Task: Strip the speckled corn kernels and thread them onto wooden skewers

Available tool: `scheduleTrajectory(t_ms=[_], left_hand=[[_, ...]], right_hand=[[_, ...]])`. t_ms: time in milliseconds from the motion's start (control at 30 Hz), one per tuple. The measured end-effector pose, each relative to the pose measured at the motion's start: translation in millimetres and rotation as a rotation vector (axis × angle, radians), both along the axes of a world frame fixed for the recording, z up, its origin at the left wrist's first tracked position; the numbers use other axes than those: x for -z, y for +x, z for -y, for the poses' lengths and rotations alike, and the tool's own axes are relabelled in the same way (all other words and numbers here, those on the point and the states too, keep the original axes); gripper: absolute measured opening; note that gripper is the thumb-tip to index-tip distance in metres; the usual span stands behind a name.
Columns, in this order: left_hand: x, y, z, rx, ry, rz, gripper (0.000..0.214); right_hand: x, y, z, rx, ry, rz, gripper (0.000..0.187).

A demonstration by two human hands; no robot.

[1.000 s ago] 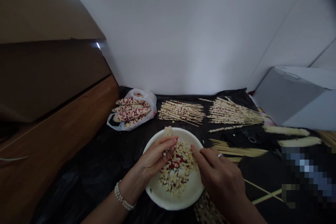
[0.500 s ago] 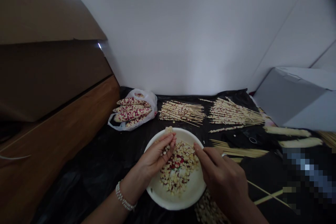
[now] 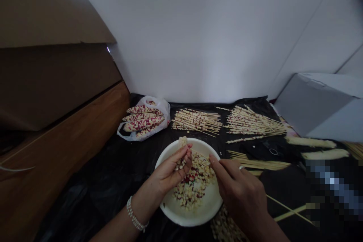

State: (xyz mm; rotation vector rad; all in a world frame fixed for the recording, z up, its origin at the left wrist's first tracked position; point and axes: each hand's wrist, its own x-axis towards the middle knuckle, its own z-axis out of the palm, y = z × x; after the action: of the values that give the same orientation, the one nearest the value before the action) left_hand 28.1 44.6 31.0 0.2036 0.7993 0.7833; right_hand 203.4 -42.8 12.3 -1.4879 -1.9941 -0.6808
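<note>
Above the bowl, my left hand (image 3: pixel 174 168) is closed, thumb and fingers pinched together, with loose corn kernels (image 3: pixel 180 165) cupped in the palm. A pale cluster of kernels (image 3: pixel 183 141) sticks out beyond its fingertips. My right hand (image 3: pixel 241 181), wearing a ring, is closed on a thin wooden skewer (image 3: pixel 200 153) that runs left to the left fingertips. Whether those clustered kernels are threaded on the skewer is hard to make out. Under both hands stands a white bowl (image 3: pixel 195 222) holding many cream and dark red corn kernels (image 3: pixel 188 198).
Behind the bowl lie a plastic bag (image 3: pixel 163 107) of speckled corn cobs (image 3: pixel 143 123) and two piles of kernel-strung skewers (image 3: pixel 195 121). Bare skewers (image 3: pixel 261 162) and stripped cobs (image 3: pixel 323 154) lie right. A wooden board (image 3: pixel 85 121) borders the left; a white box (image 3: pixel 312 102) stands right.
The pale kernel cluster shows a little more above my left fingertips, which have shifted slightly right. My right hand has barely moved.
</note>
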Motion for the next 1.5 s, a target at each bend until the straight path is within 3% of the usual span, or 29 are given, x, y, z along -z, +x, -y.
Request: scheduleTrajectory(t_ms=[100, 400, 633, 867, 1067, 1233, 1367, 1500], left_hand=[[-1.2, 0.7, 0.1, -0.018, -0.043, 0.036, 0.013], [7.4, 1.4, 2.4, -0.011, 0.033, 0.0, 0.01], [5.0, 4.4, 6.5, -0.032, 0.126, -0.136, 0.012], [4.7, 4.1, 4.3, -0.074, 0.063, -0.082, 0.012], [0.1, 1.3, 13.4, 0.108, 0.15, -0.125, 0.028], [-2.8, 4.6, 15.2, 0.173, 0.014, 0.057, 0.039], [6.0, 8.7, 14.6, 0.213, -0.03, 0.296, 0.056], [14.9, 11.2, 16.8, 0.216, -0.047, 0.375, 0.061]], right_hand=[[0.7, 0.1, 0.6, -0.012, -0.006, -0.007, 0.037], [2.0, -0.9, -0.2, -0.014, -0.013, -0.002, 0.036], [6.1, -0.8, 0.1, -0.011, -0.06, 0.019, 0.039], [5.6, -1.0, 0.8, 0.013, -0.042, 0.004, 0.037], [0.6, 6.4, -3.7, 0.072, 0.014, 0.002, 0.035], [-2.7, 0.1, -6.6, 0.064, 0.066, -0.112, 0.034], [2.1, -11.8, -4.7, -0.053, -0.051, -0.227, 0.024], [11.4, -19.3, -2.3, -0.172, -0.217, -0.302, 0.025]])
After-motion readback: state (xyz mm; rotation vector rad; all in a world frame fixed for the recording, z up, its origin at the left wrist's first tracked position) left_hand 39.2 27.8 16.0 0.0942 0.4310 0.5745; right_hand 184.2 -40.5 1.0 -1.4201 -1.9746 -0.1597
